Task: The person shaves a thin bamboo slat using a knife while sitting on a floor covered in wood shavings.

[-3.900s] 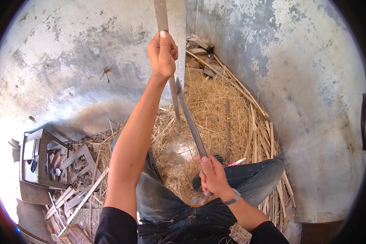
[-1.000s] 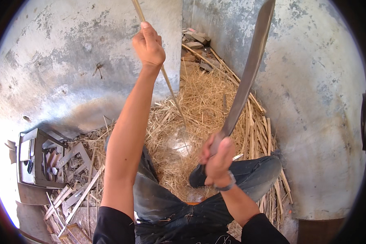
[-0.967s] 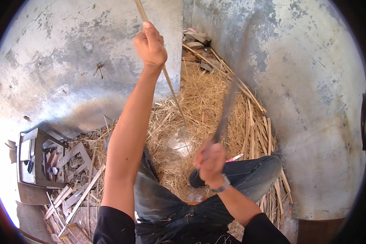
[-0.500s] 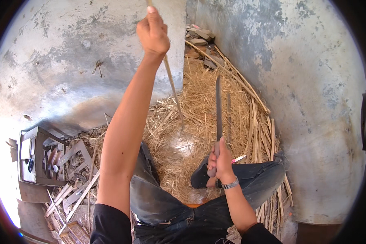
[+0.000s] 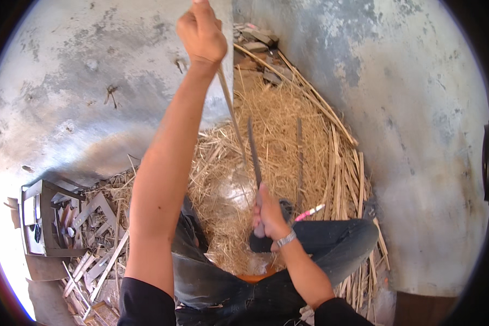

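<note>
My left hand (image 5: 201, 33) is raised high and grips the top of a long thin bamboo strip (image 5: 231, 111) that runs down toward my lap. My right hand (image 5: 269, 217) is closed around the handle of a long knife (image 5: 254, 152), whose blade points up and away, close beside the strip. I sit with legs in dark jeans (image 5: 331, 244) over a heap of straw-like shavings (image 5: 277, 125).
Split bamboo slats (image 5: 337, 174) lie along the right wall on the shavings. A pink-tipped pen-like object (image 5: 309, 212) lies by my right knee. A dark metal crate and wood offcuts (image 5: 49, 217) sit at the lower left. Grey concrete walls meet in the corner ahead.
The knife swung down from high on the right to upright beside the strip. My left hand rose higher with the strip.
</note>
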The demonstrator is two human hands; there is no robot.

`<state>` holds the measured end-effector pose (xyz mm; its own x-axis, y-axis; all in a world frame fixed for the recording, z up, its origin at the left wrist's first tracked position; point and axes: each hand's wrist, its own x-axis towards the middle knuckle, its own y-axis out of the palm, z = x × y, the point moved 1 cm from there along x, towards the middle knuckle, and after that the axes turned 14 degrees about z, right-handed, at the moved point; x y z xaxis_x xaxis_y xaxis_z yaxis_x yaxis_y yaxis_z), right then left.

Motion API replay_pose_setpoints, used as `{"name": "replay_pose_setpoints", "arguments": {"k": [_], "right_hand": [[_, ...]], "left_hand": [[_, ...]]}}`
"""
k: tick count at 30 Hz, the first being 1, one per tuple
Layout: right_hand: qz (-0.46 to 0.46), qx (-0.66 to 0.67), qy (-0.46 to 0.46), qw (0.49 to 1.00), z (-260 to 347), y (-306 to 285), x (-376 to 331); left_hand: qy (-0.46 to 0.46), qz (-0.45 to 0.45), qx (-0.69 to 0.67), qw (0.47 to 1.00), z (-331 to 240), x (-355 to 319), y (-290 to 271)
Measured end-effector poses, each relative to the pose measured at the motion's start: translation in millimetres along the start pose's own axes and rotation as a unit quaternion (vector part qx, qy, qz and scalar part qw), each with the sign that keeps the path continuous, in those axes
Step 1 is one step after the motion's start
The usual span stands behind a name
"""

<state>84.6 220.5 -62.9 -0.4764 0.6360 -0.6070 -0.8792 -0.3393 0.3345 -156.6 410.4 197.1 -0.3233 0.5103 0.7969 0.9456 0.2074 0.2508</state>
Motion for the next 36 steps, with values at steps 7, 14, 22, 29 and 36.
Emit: {"name": "replay_pose_setpoints", "arguments": {"k": [7,14,22,29,36], "right_hand": [[0.010,-0.011,-0.446,0.895,66,24,-48],[-0.078,-0.171,-0.010,0.982,-90,-54,39],[-0.019,-0.024,-0.179,0.983,33,-8,-34],[-0.031,-0.039,-0.155,0.987,-61,-9,14],[-0.055,0.002,0.031,0.998,-92,-56,22]], "left_hand": [[-0.021,0.004,0.021,1.000,2,4,0],[-0.024,0.017,-0.016,0.999,8,-4,7],[-0.005,-0.026,0.101,0.995,8,5,-1],[0.073,0.001,0.220,0.973,27,16,23],[0.018,-0.013,0.120,0.992,21,9,13]]}}
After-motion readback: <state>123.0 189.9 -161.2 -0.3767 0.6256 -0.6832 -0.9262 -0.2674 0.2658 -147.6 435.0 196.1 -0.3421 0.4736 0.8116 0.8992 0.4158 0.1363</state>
